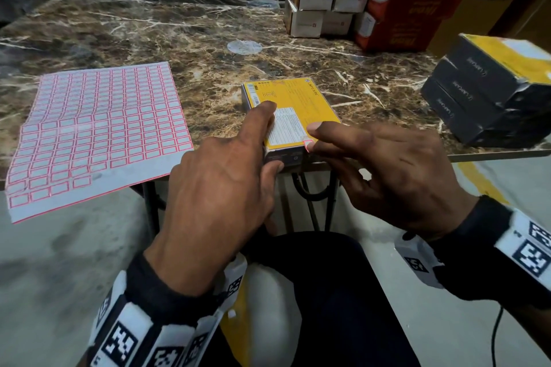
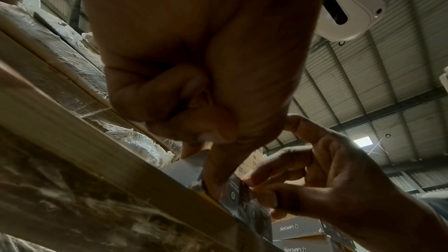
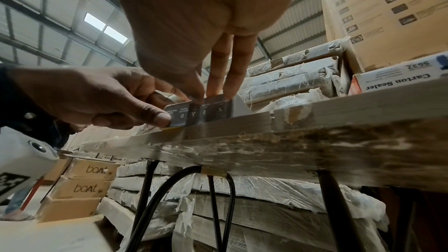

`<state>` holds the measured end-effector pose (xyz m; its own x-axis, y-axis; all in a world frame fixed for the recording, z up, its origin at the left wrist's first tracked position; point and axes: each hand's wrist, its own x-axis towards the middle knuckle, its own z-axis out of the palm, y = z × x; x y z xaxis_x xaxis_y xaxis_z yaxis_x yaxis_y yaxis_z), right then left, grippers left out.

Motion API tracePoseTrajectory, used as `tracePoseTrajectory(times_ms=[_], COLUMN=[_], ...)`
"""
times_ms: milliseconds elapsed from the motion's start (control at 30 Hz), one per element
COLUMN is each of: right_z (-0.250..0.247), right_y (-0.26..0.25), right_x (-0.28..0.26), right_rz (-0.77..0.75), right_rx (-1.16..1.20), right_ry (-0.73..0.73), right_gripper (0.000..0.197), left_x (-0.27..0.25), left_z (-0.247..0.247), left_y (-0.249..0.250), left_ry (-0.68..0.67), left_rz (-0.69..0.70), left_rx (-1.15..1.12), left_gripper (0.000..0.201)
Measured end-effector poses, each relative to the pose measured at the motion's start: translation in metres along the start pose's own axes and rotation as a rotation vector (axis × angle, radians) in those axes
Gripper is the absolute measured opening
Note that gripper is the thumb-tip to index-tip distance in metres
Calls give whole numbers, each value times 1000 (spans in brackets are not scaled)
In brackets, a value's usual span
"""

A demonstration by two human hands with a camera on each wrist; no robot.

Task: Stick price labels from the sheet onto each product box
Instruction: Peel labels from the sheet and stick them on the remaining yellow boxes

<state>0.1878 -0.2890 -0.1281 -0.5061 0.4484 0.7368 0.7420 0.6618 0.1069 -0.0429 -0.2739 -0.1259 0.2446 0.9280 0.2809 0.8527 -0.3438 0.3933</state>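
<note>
Box (image 1: 290, 112) is the landmark: yellow-topped, dark-sided, lying flat at the near edge of the marble table (image 1: 179, 30). Looks like light, stiff cardboard with a smooth printed skin, so it'll skate if pushed sideways.

Left hand (image 1: 220, 188) steadies it: index finger straight and flat on the yellow top near the box's left edge, thumb against the near dark side, other fingers curled under below table level. That's a brace, not a wrap.

Right hand (image 1: 396, 176) is at the box's near right corner. Thumb and index are close together at a small red-bordered label (image 1: 308, 144) sitting on that corner; remaining fingers spread loosely. Wrist views are dark there, so probably a pinch-and-press, but I can't confirm the label is fully down.

Label is thin, floppy and tacky on one face. Hold by one edge only, lay from one side and rub flat, else it creases or sticks to the fingertip.

Label sheet (image 1: 98, 134) lies left of the box, near edge overhanging the table; many labels left, some lower cells already empty.

Right of the box: stack of dark boxes (image 1: 489, 92). Beyond the box: small white cartons (image 1: 322, 0) and a red carton (image 1: 408, 18).

Take boxes by the long sides, not the top face.
</note>
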Motion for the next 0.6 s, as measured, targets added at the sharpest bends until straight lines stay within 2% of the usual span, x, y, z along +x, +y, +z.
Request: tracePoseTrajectory(times_ms=[67, 167, 267, 300, 367, 467, 600], right_z=[-3, -9, -6, -4, 2, 7, 5], right_y=[-3, -10, -7, -4, 1, 6, 12], right_x=[-3, 2, 21, 28, 39, 45, 41], right_rz=[79, 350, 613, 702, 860, 913, 922], right_rx=[87, 284, 394, 425, 514, 533, 629], right_ry=[-19, 48, 123, 91, -41, -197, -181], right_gripper=[44, 46, 31, 30, 43, 63, 51], left_x=[0, 0, 2, 3, 2, 0, 1], left_z=[0, 1, 1, 1, 0, 0, 4], left_y=[-1, -2, -3, -3, -3, -3, -6], left_ry=[1, -10, -13, -8, 10, 34, 48], left_rz=[-3, -1, 5, 6, 13, 21, 28], left_rx=[-8, -15, -10, -13, -28, -63, -85], left_gripper=[71, 72, 73, 73, 72, 71, 71])
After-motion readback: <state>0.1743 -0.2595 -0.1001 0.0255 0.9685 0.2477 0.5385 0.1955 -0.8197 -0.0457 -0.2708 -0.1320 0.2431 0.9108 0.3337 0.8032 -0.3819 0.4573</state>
